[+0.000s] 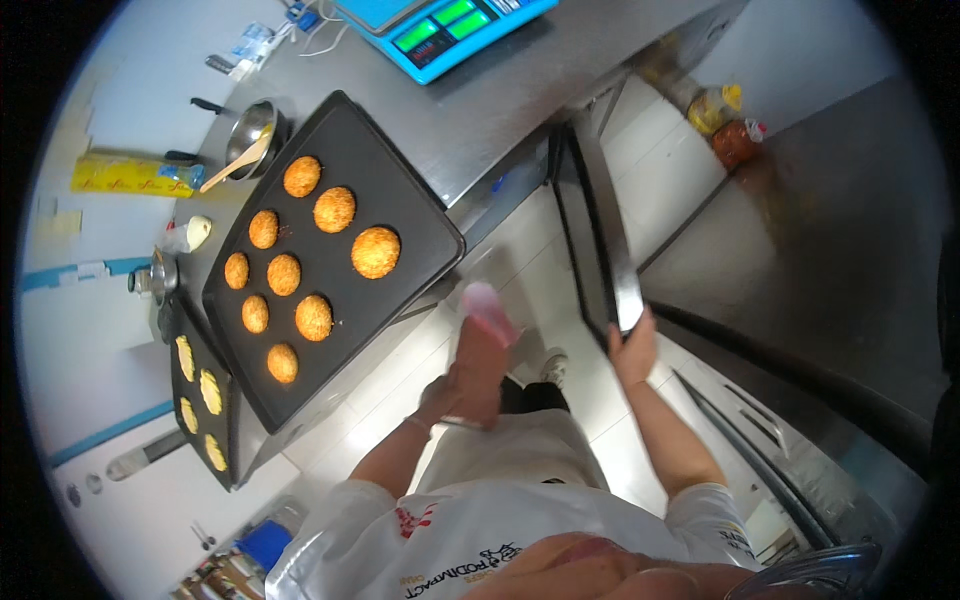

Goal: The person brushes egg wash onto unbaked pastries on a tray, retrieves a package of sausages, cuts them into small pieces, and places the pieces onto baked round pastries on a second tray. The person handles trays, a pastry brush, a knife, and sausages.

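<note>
My left hand [434,402], a band at its wrist, is in front of my apron. It closes on a blurred brown thing [478,372] with a pink and whitish end; it may be folded cloth, but I cannot make it out. Out to the right, my right hand [636,348] grips the near end of a dark-framed panel with a silver edge [603,235], which looks like an open oven door. To the left, a large black baking tray [400,180] carries several round golden-brown buns [335,210], spaced apart. No hand touches that tray.
A second dark tray [205,345] with pale yellow pieces of dough stands at the far left. Behind the buns are a metal bowl [240,140] and a wooden spatula [238,163]. A blue scale [440,50] stands on the steel counter [450,135]. Tiled floor [375,395] lies below.
</note>
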The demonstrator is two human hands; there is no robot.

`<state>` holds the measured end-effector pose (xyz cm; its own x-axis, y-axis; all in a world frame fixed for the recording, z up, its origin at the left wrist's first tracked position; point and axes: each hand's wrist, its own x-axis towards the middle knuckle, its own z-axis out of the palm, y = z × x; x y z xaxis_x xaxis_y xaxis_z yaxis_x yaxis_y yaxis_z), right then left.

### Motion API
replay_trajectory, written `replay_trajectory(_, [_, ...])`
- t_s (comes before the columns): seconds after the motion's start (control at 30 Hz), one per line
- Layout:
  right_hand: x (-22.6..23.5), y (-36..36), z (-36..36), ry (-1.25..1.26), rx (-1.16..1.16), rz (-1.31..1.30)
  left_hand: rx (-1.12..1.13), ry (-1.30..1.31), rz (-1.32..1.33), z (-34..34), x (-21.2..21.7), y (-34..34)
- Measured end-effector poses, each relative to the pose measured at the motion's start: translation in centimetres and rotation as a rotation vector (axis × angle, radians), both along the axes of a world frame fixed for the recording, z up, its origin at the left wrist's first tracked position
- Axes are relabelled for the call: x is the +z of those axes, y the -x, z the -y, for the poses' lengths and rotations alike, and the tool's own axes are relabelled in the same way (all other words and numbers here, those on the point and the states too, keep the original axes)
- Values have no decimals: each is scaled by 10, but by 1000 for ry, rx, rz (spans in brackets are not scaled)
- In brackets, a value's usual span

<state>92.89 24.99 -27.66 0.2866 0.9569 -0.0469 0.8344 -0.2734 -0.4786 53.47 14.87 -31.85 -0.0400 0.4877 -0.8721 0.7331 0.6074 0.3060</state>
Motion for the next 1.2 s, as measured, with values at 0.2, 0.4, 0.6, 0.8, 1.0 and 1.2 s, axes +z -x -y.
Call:
replay_trajectory(0.2, [11, 107, 26, 118, 102, -337, -279, -115, -362, 101, 45, 72])
replay_trajectory(0.4, [48, 130, -50, 131, 168, -440, -113, -86, -438, 212, 59, 129])
replay_trajectory(0.6, [121, 74, -248, -154, 105, -470, 233, -85, -486, 232, 102, 128])
replay_trajectory(0.8, [165, 33, -449, -41, 166, -581, 385, -95, -446, 146, 103, 79])
replay_trajectory(1.0, [173, 83, -610, 348, 327, -819, 604, -156, -336, -3, 130, 8])
replay_trajectory(1.2, [173, 87, -626, 657, 366, -1086, 821, -147, -290, -88, 177, -38])
